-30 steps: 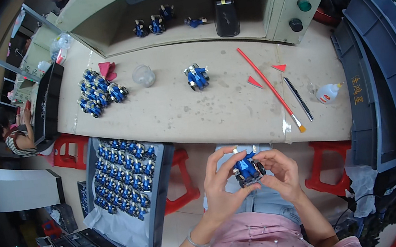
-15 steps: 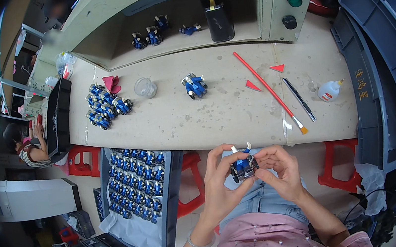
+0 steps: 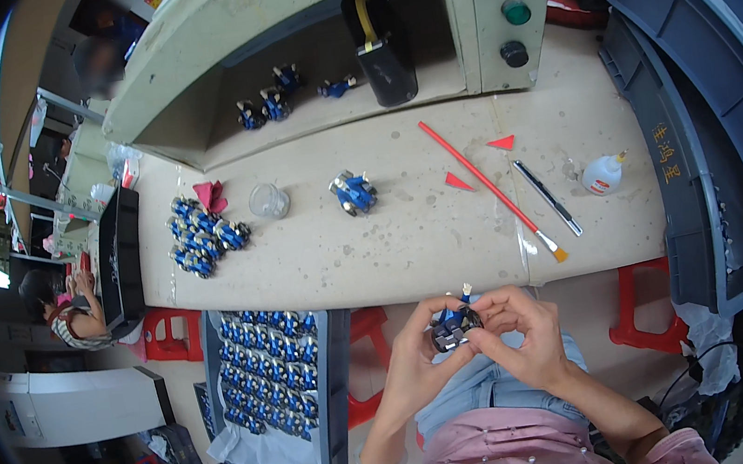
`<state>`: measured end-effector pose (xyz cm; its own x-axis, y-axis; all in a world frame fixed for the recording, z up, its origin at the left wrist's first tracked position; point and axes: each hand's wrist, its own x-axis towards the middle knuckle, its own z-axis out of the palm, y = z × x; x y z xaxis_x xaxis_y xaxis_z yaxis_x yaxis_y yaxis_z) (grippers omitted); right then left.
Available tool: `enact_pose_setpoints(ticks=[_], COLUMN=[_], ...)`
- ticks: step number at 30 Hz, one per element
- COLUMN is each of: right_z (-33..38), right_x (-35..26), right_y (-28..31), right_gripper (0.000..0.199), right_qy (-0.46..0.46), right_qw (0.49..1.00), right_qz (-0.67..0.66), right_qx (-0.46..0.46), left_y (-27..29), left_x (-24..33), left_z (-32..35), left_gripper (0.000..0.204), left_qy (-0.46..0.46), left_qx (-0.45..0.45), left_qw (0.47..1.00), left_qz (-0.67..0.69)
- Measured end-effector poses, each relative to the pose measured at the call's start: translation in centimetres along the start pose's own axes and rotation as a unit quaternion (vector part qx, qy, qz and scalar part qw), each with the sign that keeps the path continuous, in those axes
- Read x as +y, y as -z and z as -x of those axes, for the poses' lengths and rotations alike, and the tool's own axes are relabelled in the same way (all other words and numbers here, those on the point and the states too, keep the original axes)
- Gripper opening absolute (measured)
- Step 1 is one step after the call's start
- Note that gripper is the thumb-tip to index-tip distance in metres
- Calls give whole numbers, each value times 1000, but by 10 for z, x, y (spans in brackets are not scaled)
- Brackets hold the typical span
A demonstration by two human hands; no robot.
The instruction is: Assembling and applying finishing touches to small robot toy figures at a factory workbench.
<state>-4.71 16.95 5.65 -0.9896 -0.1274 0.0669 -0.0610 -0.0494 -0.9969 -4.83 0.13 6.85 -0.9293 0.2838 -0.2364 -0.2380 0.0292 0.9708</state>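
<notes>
My left hand (image 3: pixel 418 357) and my right hand (image 3: pixel 528 335) are both closed on one small blue figurine (image 3: pixel 450 330) with a dark, wheeled, chair-like base. It is held in front of the table's near edge, above my lap. Fingers and thumbs pinch it from both sides, and the dark base faces me. One pale arm tip sticks up above my fingertips; much of the blue body is hidden. On the table beyond, a similar blue figurine (image 3: pixel 354 193) stands alone. Further left, several more blue figurines (image 3: pixel 200 239) are grouped beside a crumpled dark pink cloth (image 3: pixel 210 197).
A clear plastic cup (image 3: pixel 269 201), red-handled brush (image 3: pixel 488 187), pen-like tool (image 3: pixel 547 198), red triangles (image 3: pixel 458 183) and white glue bottle (image 3: pixel 603 175) lie or stand on the table (image 3: pixel 412 255). A grey crate (image 3: pixel 340 382) of figurines sits lower left. Red stools (image 3: pixel 628 315) flank me. Another person sits far left.
The figurine has tipped in my fingers, so its dark base shows more and its blue body less. Both hands keep hold of it. The whole view has shifted slightly.
</notes>
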Motion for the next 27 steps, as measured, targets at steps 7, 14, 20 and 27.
enact_pose_setpoints(ticks=[7, 14, 20, 27], right_z=[11, 15, 34, 41], right_x=[-2, -1, 10, 21], right_y=[-1, -2, -9, -1], right_gripper=[24, 17, 16, 11], right_qy=[-57, -124, -111, -76], right_qw=[998, 986, 992, 985], right_qz=[-9, -114, -55, 99], right_qx=[19, -2, 26, 122], left_y=[-5, -8, -15, 11], left_x=[-10, 6, -9, -41], left_z=[11, 7, 22, 38], left_gripper=[45, 46, 46, 45], left_qy=[-33, -122, -122, -111], left_qx=[44, 106, 131, 132], left_qw=[998, 956, 970, 973], left_qz=[-23, -246, -167, -153])
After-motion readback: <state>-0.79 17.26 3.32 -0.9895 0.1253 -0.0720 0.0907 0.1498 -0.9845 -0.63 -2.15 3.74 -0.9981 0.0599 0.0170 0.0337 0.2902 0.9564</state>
